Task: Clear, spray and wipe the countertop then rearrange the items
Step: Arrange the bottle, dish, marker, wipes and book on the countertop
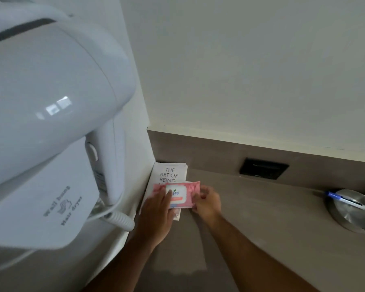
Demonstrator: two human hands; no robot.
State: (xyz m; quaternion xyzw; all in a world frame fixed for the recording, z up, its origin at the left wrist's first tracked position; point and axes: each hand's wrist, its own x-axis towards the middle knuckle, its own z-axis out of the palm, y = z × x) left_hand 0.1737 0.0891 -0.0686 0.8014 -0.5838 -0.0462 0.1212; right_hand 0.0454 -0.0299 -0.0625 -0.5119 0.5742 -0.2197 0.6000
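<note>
A pink pack of wet wipes (184, 191) with a white label lies on top of a white book (170, 173) in the far left corner of the grey countertop (251, 218). My left hand (158, 209) rests flat on the pack's left part, fingers spread over it. My right hand (207, 202) grips the pack's right end with curled fingers. The book's lower half is hidden under the pack and my left hand.
A large white wall-hung hair dryer (46, 114) with a coiled cord (120, 220) fills the left side, close to my head. A black socket plate (263, 168) sits in the backsplash. At the right edge, a steel bowl (350, 213) holds a blue-and-white pen (343, 199).
</note>
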